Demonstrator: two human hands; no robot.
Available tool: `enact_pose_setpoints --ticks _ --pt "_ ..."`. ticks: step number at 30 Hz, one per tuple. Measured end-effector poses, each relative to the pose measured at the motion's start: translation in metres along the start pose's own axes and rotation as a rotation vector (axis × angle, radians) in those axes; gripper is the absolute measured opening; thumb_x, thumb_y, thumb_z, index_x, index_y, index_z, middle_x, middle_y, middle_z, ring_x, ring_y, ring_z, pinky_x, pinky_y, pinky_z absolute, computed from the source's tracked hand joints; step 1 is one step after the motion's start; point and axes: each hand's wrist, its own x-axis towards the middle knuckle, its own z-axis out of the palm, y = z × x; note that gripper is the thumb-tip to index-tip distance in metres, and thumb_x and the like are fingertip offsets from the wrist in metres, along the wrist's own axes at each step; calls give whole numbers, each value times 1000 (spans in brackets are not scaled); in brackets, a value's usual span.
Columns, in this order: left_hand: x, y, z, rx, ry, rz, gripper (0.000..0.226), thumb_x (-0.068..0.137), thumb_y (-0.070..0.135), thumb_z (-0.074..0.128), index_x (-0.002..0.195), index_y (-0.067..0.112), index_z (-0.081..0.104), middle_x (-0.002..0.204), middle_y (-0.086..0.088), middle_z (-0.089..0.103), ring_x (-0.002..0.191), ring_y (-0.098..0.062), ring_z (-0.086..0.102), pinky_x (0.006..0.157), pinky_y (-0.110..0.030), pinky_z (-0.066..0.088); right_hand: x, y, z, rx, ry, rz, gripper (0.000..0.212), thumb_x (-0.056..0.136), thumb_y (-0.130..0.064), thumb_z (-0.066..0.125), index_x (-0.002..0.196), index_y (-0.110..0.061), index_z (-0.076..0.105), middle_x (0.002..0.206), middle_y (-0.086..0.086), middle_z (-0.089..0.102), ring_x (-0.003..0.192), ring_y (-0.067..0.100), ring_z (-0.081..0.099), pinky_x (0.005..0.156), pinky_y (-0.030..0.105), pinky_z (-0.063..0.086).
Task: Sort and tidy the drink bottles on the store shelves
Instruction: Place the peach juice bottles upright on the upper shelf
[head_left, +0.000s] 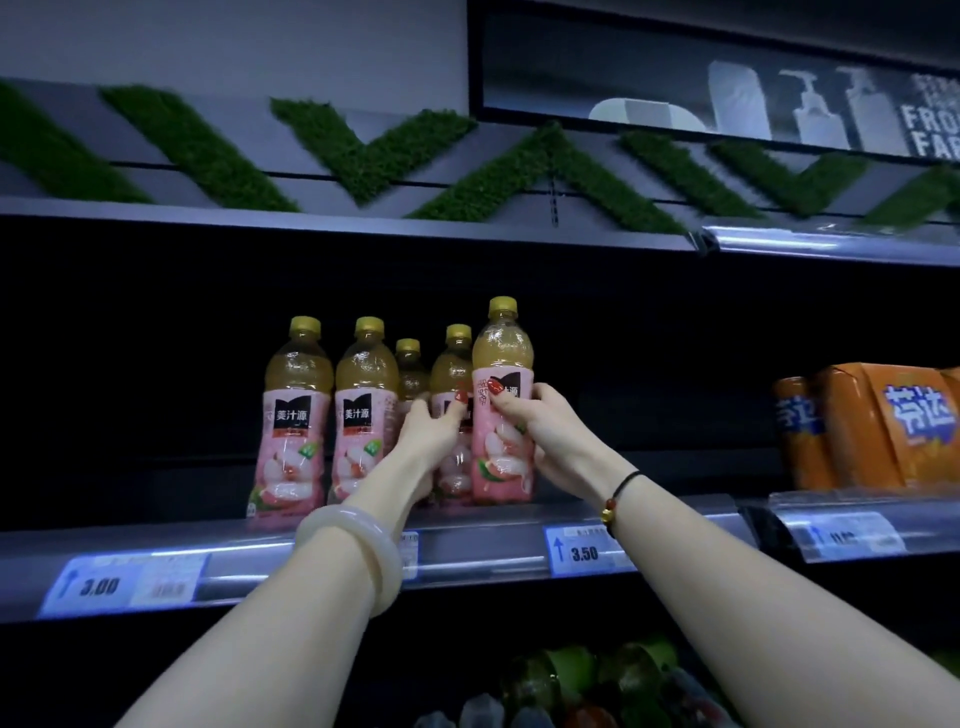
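Note:
Several lychee juice bottles with pink labels and yellow caps stand on a dark store shelf (467, 540). Two stand at the left (293, 415) (363, 415), and one sits further back (409, 369). My left hand (428, 431) wraps around the fourth bottle (454, 364) in the row. My right hand (545, 431) grips the rightmost, nearest bottle (503, 364), which stands upright at the shelf's front edge. Both hands are side by side, thumbs on the labels.
An orange shrink-wrapped pack of soda (872, 426) sits on the same shelf to the right. Price tags (119, 584) (582, 551) line the shelf rail. More bottles (587, 680) show on the shelf below. Dark free shelf space lies left of the bottles and between them and the orange pack.

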Motion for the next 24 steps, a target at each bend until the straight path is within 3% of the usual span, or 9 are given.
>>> enact_pose_setpoints --ticks 2,4,7,11,16,19,21,23,24 --pt "-2 -3 -4 136 -52 3 77 90 20 59 149 22 11 133 -16 52 106 -31 62 92 -50 51 0 2 -7 -26 15 -4 33 88 -11 64 115 -3 46 101 15 64 73 20 69 64 36 60" --pt "-3 -5 -4 313 -29 13 84 87 9 61 150 22 8 129 -16 53 103 -30 62 90 -45 52 -1 4 -14 -66 31 -9 33 88 -10 64 115 -5 47 103 14 64 77 20 68 67 37 59" --pt "-6 -6 0 422 125 9 65 86 6 62 138 3 24 121 -16 54 94 -26 59 68 -33 52 -2 8 -18 -3 38 23 38 88 -9 64 120 -3 45 101 15 65 76 21 68 67 38 58" --pt "-3 -13 7 435 172 22 34 85 13 64 113 0 50 117 -21 60 104 -33 60 89 -42 52 0 10 -7 -29 -51 34 40 89 -10 63 123 2 44 110 22 63 79 24 69 70 40 60" --pt "-3 -15 2 478 183 12 29 87 11 58 114 0 60 115 -20 63 103 -33 60 85 -34 50 0 15 7 -41 -116 66 40 89 -17 64 120 3 46 106 21 63 68 18 68 57 30 58" --pt "-16 -12 3 461 205 141 24 88 13 54 108 4 66 111 -19 66 100 -31 62 82 -31 50 -2 18 9 -61 -69 9 29 89 -17 65 106 3 54 93 15 66 58 11 68 50 24 55" --pt "-30 -4 8 433 205 238 24 90 17 52 104 5 67 105 -16 69 89 -27 65 73 -26 52 -6 17 12 -141 -10 -30 43 88 -20 67 113 12 55 91 16 66 58 8 66 49 21 52" --pt "-45 1 10 430 226 330 20 86 11 55 98 3 68 96 -12 70 74 -19 62 58 -16 47 -14 14 12 -334 53 -72 51 86 -28 69 116 10 54 103 16 66 72 10 64 57 19 52" --pt "-54 1 10 429 258 398 18 83 8 56 97 3 67 95 -11 69 75 -19 62 60 -17 47 -20 14 10 -477 95 -111 53 85 -33 70 117 7 54 109 14 64 82 13 62 64 19 50"
